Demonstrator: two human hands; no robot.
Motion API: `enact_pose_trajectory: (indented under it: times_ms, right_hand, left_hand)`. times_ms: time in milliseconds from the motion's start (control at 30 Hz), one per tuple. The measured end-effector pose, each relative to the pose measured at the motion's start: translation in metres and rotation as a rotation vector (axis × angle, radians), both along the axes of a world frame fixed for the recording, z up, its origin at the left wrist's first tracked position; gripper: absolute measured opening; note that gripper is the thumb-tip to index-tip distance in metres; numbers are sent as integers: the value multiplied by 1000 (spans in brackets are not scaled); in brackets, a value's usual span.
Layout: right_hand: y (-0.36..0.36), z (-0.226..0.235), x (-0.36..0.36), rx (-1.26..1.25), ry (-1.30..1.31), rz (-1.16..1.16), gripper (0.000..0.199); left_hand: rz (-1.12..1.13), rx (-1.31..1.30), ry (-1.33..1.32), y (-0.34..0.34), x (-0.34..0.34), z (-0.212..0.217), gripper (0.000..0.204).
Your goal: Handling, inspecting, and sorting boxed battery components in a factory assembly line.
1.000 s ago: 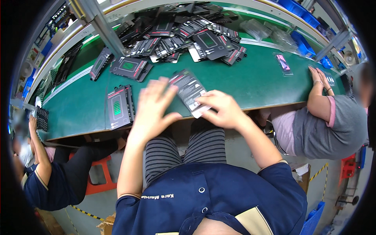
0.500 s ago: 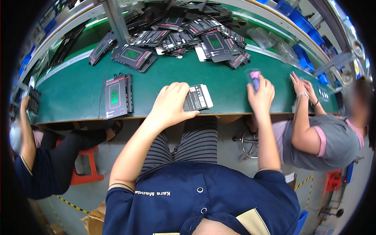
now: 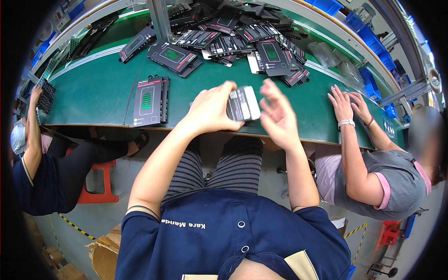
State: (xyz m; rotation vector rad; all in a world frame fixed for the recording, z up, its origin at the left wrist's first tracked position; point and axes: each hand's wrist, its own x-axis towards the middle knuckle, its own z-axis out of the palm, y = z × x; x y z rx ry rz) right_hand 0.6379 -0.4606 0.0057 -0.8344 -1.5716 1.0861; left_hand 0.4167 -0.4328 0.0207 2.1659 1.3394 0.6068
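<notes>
While the left hand (image 3: 211,110) is gripping the black carton (image 3: 239,105) over the green table (image 3: 98,102), the right hand (image 3: 281,117) is hanging open-fingered beside it; one-sided support is possibly risking a slip

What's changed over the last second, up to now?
The flat black printed cardboard box has turned, white end now pointing right, and passed from the bare right hand to the bare left hand. The right hand reached right to a flat pink-and-purple packet, then returned beside the box; the packet has left its spot and isn't visible now. The heap of black cardboard boxes stayed put.
</notes>
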Motion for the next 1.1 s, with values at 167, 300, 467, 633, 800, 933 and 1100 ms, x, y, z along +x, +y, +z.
enact_pose_trajectory:
  times_ms: [167, 300, 467, 633, 800, 933, 1100]
  right_hand:
    - [16, 32, -42, -389, 622, 251, 38]
    - [21, 24, -68, -81, 600, 46, 23]
    - [23, 10, -75, 63, 506, -115, 12]
    - [30, 7, -78, 42, 578, -149, 18]
    - [29, -35, -63, 376, 192, -158, 50]
    - [20, -29, -74, 913, -38, -273, 34]
    - [42, 2, -52, 917, -933, 17, 25]
  left_hand:
    - [232, 468, -733, -3, 29, -10, 87]
    - [109, 183, -1350, 0, 32, -9, 29]
    - [140, 134, -1438, -5, 34, 3, 13]
    - [144, 179, -1349, -3, 30, 3, 14]
    - [79, 357, -1159, 1, 21, -15, 17]
    - [483, -260, -1405, -16, 2, -1, 42]
    - [542, 52, -990, -41, -64, -6, 69]
